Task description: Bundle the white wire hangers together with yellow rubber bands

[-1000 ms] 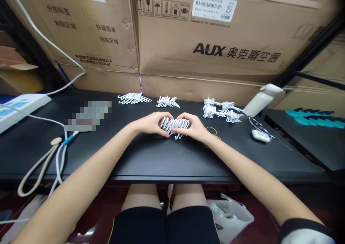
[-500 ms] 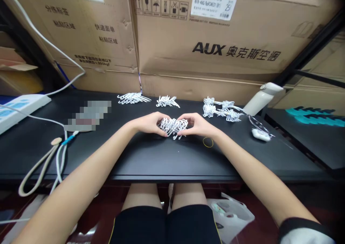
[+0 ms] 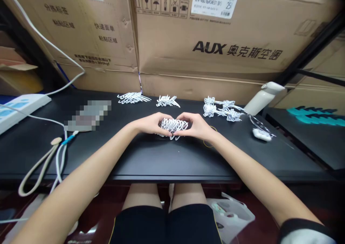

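A bunch of white hooks (image 3: 174, 124) sits between my two hands, low over the black table. My left hand (image 3: 154, 123) grips its left end, fingers behind and thumb in front. From the other side my right hand (image 3: 194, 126) closes round the right end, and the two thumb tips nearly meet at the front. A thin yellow rubber band (image 3: 208, 143) lies by my right wrist, partly covered by it. Behind my hands are a small pile of white hooks (image 3: 167, 100) and a wider pile of hooks (image 3: 133, 98). Several bundled hooks (image 3: 223, 109) lie to the right.
A cream bottle (image 3: 264, 98) lies tilted at the back right, near a white earphone case (image 3: 262, 134). At left are a blurred phone-like object (image 3: 90, 116), a cable with a strap (image 3: 40, 172) and a white power strip (image 3: 24, 109). Cardboard boxes (image 3: 210, 64) stand behind the table (image 3: 172, 161).
My thumbs have come closer together at the front of the hook bunch. My right hand has shifted slightly left, and its wrist now covers part of the rubber band.
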